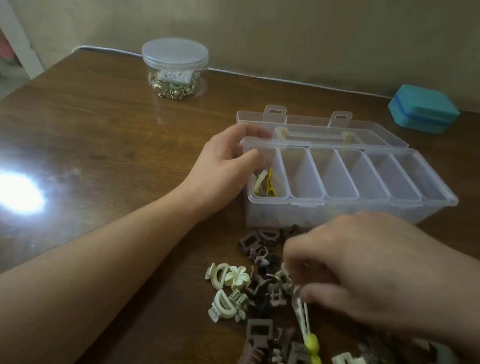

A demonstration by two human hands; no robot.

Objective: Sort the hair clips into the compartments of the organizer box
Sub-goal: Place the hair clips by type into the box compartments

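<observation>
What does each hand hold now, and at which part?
Left hand grips the organizer box at its left end wall. Right hand pinches a yellow-tipped clip by its upper end.

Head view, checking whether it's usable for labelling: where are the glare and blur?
Head view: a blown-out glare patch sits on the wooden table at left; the right hand over the hair clip pile is motion-blurred, as are clips at lower right; the left hand and organizer box are sharper.

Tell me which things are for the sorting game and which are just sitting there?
For the job:
- organizer box, yellow clips in its leftmost compartment
- pile of hair clips
- left hand holding the box's corner
- right hand picking at the pile

Just lying about:
- round clear jar of trinkets
- teal case
- white cable
</observation>
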